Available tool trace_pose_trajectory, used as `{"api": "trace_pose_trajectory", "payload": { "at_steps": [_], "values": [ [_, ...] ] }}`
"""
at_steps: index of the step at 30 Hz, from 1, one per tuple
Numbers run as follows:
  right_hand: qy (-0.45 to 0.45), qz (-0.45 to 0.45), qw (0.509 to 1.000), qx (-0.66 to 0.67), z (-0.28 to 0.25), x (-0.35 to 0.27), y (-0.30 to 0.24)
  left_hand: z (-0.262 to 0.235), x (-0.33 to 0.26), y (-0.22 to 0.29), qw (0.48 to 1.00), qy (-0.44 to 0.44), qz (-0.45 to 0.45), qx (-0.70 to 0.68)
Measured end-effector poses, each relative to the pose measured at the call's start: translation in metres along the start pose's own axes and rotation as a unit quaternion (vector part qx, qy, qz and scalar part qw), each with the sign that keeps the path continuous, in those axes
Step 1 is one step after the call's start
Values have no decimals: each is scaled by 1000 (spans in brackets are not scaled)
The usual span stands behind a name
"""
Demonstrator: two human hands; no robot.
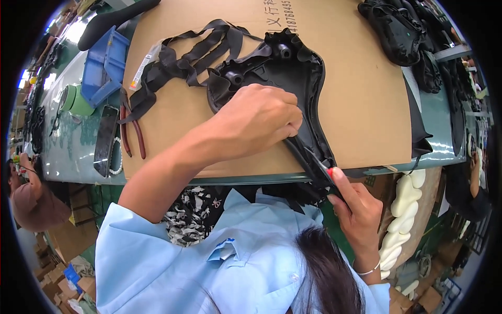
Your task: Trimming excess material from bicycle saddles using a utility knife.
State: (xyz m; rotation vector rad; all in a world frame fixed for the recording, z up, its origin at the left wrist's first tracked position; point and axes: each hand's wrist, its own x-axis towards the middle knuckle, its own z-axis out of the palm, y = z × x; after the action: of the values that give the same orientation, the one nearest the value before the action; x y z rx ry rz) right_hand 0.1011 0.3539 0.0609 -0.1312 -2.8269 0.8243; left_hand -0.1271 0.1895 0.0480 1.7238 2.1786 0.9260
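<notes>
A black moulded seat shell [272, 73] lies underside up on a cardboard sheet [361, 104], its black cover gathered in folds around the rim. Over the shell's middle, my left hand [266, 115] is closed, fingers curled downward; what they pinch is hidden, though black cover material runs from beside them toward the table edge. At the shell's narrow near end, my right hand [361, 206] grips a thin metal-bladed tool [320, 163] with a red part at the blade's base. Its blade points up and left along the cover edge. My fingers partly hide its handle.
Left of the shell lie a tangled black strap [193, 52], red-handled pliers [138, 137], a phone [106, 138], a green tape roll [78, 99] and a blue bin [104, 65]. More black covered pieces [392, 31] sit far right. White shaped pieces [402, 214] are stacked below the table's right edge.
</notes>
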Motion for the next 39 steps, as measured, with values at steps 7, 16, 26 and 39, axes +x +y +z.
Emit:
{"api": "trace_pose_trajectory", "payload": {
  "at_steps": [7,16,26,39],
  "values": [
    [-89,-81,974,-194,-14,29,-15,3,0,-2,1000,-13,3,19],
    [-133,-77,938,-311,-73,37,-4,15,-3,29,991,-18,-112,67],
    [-77,332,828,445,-8,11,-19,5,38,7,977,-16,-154,-147],
    [-187,329,752,540,-20,31,-36,0,24,-6,825,60,-218,-519]
  ]
}}
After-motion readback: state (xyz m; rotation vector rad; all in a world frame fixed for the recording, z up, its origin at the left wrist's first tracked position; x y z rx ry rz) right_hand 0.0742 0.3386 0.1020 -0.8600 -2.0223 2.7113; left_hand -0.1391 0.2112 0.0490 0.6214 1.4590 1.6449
